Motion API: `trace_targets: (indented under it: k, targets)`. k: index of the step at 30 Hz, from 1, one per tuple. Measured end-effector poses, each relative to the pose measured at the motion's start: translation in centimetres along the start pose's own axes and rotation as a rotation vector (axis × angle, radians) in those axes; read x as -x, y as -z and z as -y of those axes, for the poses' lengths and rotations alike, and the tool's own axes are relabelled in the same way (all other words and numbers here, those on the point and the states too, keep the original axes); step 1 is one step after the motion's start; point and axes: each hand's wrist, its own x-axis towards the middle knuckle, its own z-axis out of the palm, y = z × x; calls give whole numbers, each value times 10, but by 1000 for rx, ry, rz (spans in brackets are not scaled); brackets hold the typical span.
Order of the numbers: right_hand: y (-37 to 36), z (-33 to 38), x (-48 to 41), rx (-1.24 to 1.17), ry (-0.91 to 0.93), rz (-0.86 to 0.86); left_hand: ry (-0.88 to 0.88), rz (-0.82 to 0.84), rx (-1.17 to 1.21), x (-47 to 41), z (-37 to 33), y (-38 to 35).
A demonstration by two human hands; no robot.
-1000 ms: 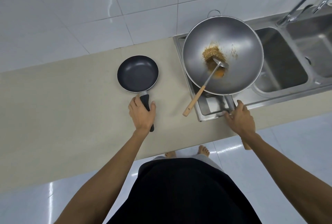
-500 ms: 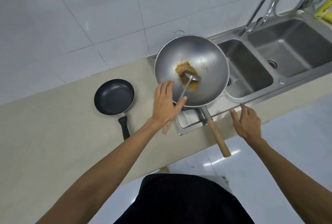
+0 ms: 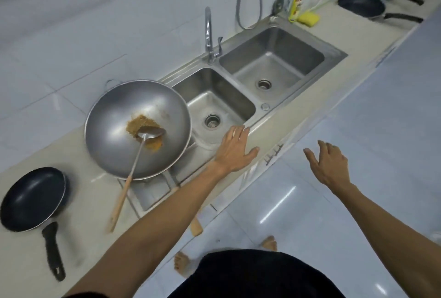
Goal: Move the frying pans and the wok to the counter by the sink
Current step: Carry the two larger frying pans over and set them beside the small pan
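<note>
The large round steel wok (image 3: 137, 128) sits on the drainboard of the steel double sink (image 3: 281, 63), left of the two basins. It holds brown food remains and a steel ladle with a wooden handle (image 3: 133, 171), which sticks out over the near rim. The small black non-stick frying pan (image 3: 32, 198) lies on the beige counter (image 3: 78, 204) to the left of the wok, with its black handle toward the person. Two more dark frying pans (image 3: 362, 5) stand far right on the counter, past the sink, well apart from both hands.

The left hand (image 3: 235, 148) is open with spread fingers, over the front edge of the sink, just right of the wok and not touching it. The right hand (image 3: 330, 164) is also open and empty, over the floor, away from the counter.

Half a second ago the left hand was on the ladle handle at the wok; now it has left it and is further right. The view has turned right, so the far pans are now seen.
</note>
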Motion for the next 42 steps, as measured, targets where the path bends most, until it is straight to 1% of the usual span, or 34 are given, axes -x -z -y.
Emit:
trace_targets:
  k: [4, 6, 9, 14, 17, 20, 21, 23, 24, 26, 28, 32, 35, 39, 42]
  targets:
    - [15, -83, -17, 49, -57, 51, 22, 151, -53, -55, -59, -46]
    - [24, -116, -34, 43, -62, 54, 25, 206, -80, -81, -82, -60]
    - [37, -154, -66, 25, -111, 110, 54, 257, -68, -121, -107, -73]
    - [54, -197, -135, -18, -117, 140, 65, 258, -67, -203, -146, -87]
    - [69, -222, -189, -20, -130, 154, 35, 304, -60, -260, -172, -99]
    - [83, -259, -251, 25, -157, 242, -8, 329, -65, -329, -199, -114]
    - [85, -267, -261, 29, -171, 283, -4, 341, -61, -340, -204, -115]
    - [102, -302, -315, 3, -231, 324, -21, 351, -64, -408, -229, -122]
    - [106, -304, -320, 15, -228, 316, -17, 349, -73, -416, -230, -120]
    - [122, -323, -357, -10, -257, 294, -56, 340, -69, -463, -248, -120]
    - [137, -342, -389, -27, -285, 316, -70, 387, -47, -508, -269, -123]
    - [145, -383, -445, -37, -340, 301, -125, 398, -67, -593, -308, -133]
    - [147, -414, -485, -16, -338, 361, -152, 403, -97, -648, -335, -150]
    - [159, -474, -550, 21, -349, 402, -134, 398, -122, -722, -377, -180]
    - [185, -533, -604, 18, -347, 382, -105, 415, -100, -777, -421, -206]
